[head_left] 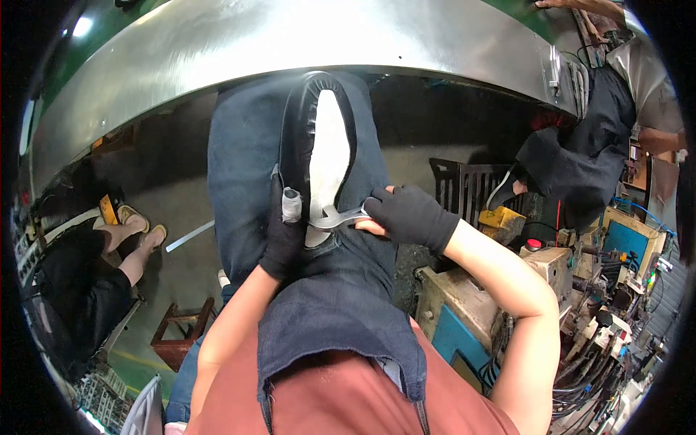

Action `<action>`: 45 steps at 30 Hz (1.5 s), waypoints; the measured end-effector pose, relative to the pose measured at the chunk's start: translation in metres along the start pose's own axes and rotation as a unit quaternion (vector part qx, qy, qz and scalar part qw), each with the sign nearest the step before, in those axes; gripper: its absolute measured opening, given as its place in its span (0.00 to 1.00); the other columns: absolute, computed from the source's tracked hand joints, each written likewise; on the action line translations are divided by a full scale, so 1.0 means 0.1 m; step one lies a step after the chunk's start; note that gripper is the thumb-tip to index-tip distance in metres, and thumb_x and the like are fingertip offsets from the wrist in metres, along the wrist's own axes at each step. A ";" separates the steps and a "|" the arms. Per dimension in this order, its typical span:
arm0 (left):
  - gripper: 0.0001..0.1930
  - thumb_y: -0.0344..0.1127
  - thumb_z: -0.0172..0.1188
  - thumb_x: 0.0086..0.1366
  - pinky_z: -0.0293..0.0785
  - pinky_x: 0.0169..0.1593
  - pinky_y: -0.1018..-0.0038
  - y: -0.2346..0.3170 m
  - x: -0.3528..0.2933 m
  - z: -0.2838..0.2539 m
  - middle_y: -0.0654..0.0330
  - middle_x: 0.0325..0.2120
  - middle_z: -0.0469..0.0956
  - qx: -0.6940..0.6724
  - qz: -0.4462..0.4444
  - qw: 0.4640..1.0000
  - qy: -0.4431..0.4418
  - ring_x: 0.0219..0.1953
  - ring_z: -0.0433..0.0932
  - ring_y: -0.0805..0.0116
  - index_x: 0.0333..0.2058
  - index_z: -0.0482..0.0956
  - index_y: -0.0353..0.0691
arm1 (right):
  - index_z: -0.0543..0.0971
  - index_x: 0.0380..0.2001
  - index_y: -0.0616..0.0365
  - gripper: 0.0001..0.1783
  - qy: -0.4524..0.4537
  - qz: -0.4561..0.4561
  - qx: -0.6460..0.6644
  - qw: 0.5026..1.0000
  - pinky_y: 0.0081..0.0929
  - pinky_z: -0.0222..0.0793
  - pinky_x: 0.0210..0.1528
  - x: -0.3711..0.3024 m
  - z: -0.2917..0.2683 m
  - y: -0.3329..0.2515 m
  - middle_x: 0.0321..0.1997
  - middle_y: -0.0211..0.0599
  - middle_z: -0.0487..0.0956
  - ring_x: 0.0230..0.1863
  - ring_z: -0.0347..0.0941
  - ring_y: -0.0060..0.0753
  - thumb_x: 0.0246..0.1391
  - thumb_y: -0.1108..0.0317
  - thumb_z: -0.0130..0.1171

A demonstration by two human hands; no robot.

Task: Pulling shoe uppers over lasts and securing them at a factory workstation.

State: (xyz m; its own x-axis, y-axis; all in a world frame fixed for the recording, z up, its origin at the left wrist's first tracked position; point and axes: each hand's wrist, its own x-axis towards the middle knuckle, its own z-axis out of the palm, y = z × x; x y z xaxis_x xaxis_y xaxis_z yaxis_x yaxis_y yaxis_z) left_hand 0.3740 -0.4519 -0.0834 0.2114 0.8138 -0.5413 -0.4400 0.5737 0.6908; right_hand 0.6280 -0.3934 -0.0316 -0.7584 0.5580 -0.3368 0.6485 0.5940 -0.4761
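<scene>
A black shoe upper [296, 148] lies sole side up along my lap, its edge gathered in pleats at the far end around a white insole [328, 145]. My left hand [284, 228], in a black glove with grey tape round the thumb, is closed on the shoe's left side near the heel. Gripped in my gloved right hand [407, 215] are metal pincers [335, 219] with a curved head. That head rests at the heel end of the insole. The pincers' handles are mostly hidden in my fist.
A long shiny metal surface [304, 36] curves across the far side, just beyond my knees. Worn machinery [464, 304] stands close by my right elbow. A dark plastic crate [467, 185] sits right. A wooden stool [177, 333] is left. Other people sit at both sides.
</scene>
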 end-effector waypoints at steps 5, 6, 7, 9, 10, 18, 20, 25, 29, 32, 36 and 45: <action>0.41 0.51 0.57 0.70 0.60 0.68 0.62 -0.09 0.19 0.16 0.44 0.65 0.64 0.208 0.246 0.946 0.045 0.67 0.65 0.52 0.69 0.51 0.27 | 0.82 0.36 0.64 0.35 -0.303 0.214 0.354 0.859 0.37 0.77 0.36 -0.05 -0.36 0.12 0.25 0.41 0.83 0.29 0.81 0.33 0.69 0.39 0.42; 0.42 0.51 0.57 0.70 0.59 0.69 0.61 -0.13 0.22 0.14 0.42 0.65 0.64 0.246 0.293 0.923 0.050 0.67 0.64 0.51 0.69 0.50 0.26 | 0.83 0.35 0.63 0.33 -0.247 0.150 0.335 0.897 0.37 0.76 0.36 0.00 -0.49 0.08 0.25 0.41 0.83 0.29 0.81 0.34 0.68 0.41 0.45; 0.41 0.49 0.57 0.70 0.59 0.69 0.61 -0.15 0.25 0.09 0.42 0.65 0.64 0.278 0.298 0.912 0.044 0.67 0.64 0.51 0.69 0.50 0.26 | 0.83 0.35 0.62 0.31 -0.251 0.138 0.230 0.930 0.38 0.76 0.36 0.05 -0.63 0.01 0.24 0.42 0.82 0.28 0.81 0.36 0.68 0.41 0.47; 0.41 0.46 0.57 0.70 0.59 0.69 0.61 -0.21 0.29 -0.03 0.42 0.65 0.64 0.326 0.284 0.900 0.063 0.67 0.65 0.51 0.70 0.47 0.27 | 0.83 0.35 0.59 0.28 -0.210 0.077 0.023 0.974 0.38 0.76 0.35 0.15 -0.92 -0.21 0.23 0.43 0.80 0.26 0.80 0.40 0.66 0.42 0.51; 0.42 0.46 0.57 0.71 0.59 0.69 0.61 -0.23 0.30 -0.10 0.42 0.65 0.63 0.280 0.241 0.928 0.051 0.67 0.64 0.51 0.70 0.45 0.27 | 0.83 0.33 0.59 0.28 -0.192 0.070 0.026 0.979 0.39 0.76 0.35 0.18 -1.04 -0.35 0.24 0.45 0.80 0.27 0.80 0.42 0.65 0.42 0.52; 0.35 0.42 0.67 0.65 0.67 0.63 0.67 0.04 0.12 -0.27 0.48 0.59 0.72 0.239 0.055 0.964 -0.099 0.60 0.72 0.57 0.65 0.62 0.35 | 0.84 0.28 0.59 0.24 0.024 -0.063 0.096 0.993 0.45 0.77 0.37 0.32 -0.79 -0.83 0.28 0.47 0.82 0.35 0.82 0.50 0.58 0.47 0.60; 0.31 0.41 0.68 0.63 0.67 0.65 0.67 0.12 0.04 -0.26 0.49 0.60 0.71 0.395 0.088 0.903 -0.147 0.62 0.71 0.57 0.62 0.69 0.37 | 0.82 0.30 0.60 0.23 0.010 0.015 0.045 0.999 0.46 0.77 0.34 0.33 -0.74 -0.80 0.30 0.48 0.81 0.34 0.81 0.50 0.56 0.48 0.61; 0.65 0.39 0.75 0.57 0.47 0.73 0.65 0.10 0.10 -0.26 0.47 0.73 0.45 0.314 0.144 0.931 -0.119 0.75 0.45 0.58 0.73 0.24 0.37 | 0.79 0.33 0.57 0.22 0.068 -0.158 0.089 0.981 0.40 0.76 0.29 0.16 -0.52 -0.92 0.30 0.46 0.79 0.31 0.80 0.48 0.56 0.46 0.61; 0.67 0.44 0.78 0.51 0.39 0.76 0.62 -0.01 0.13 -0.33 0.45 0.75 0.40 0.376 0.226 0.888 -0.137 0.77 0.39 0.54 0.74 0.32 0.35 | 0.76 0.24 0.52 0.24 0.055 0.000 -0.095 0.994 0.32 0.73 0.32 0.10 -0.30 -0.81 0.26 0.35 0.72 0.29 0.74 0.36 0.55 0.42 0.60; 0.69 0.45 0.81 0.47 0.41 0.76 0.62 0.03 0.08 -0.32 0.46 0.74 0.44 0.310 0.137 0.934 -0.113 0.76 0.42 0.55 0.74 0.35 0.34 | 0.81 0.35 0.57 0.23 0.070 -0.245 0.060 0.965 0.42 0.77 0.34 0.06 -0.12 -0.71 0.31 0.49 0.80 0.31 0.80 0.52 0.60 0.46 0.57; 0.67 0.41 0.80 0.48 0.54 0.73 0.62 0.19 0.03 -0.24 0.48 0.73 0.49 0.303 0.087 0.944 -0.098 0.74 0.53 0.53 0.74 0.36 0.37 | 0.78 0.32 0.58 0.22 0.103 0.053 0.121 0.986 0.47 0.74 0.33 -0.09 -0.07 -0.55 0.33 0.52 0.81 0.35 0.80 0.55 0.65 0.48 0.55; 0.40 0.35 0.70 0.59 0.65 0.67 0.63 0.69 -0.22 0.16 0.54 0.63 0.68 0.240 0.087 0.967 -0.004 0.64 0.67 0.61 0.67 0.60 0.39 | 0.77 0.33 0.56 0.31 0.286 0.370 0.676 0.570 0.26 0.70 0.37 -0.08 0.94 -0.77 0.20 0.31 0.78 0.25 0.73 0.26 0.74 0.43 0.34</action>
State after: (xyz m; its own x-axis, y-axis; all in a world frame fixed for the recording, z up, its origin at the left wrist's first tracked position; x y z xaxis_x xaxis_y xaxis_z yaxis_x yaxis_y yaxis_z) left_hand 0.3530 -0.4286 -0.0161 0.1786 0.9018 -0.3934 -0.0152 0.4023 0.9154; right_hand 0.5776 -0.4976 -0.0684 0.0856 0.6937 -0.7152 -0.1586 -0.6992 -0.6971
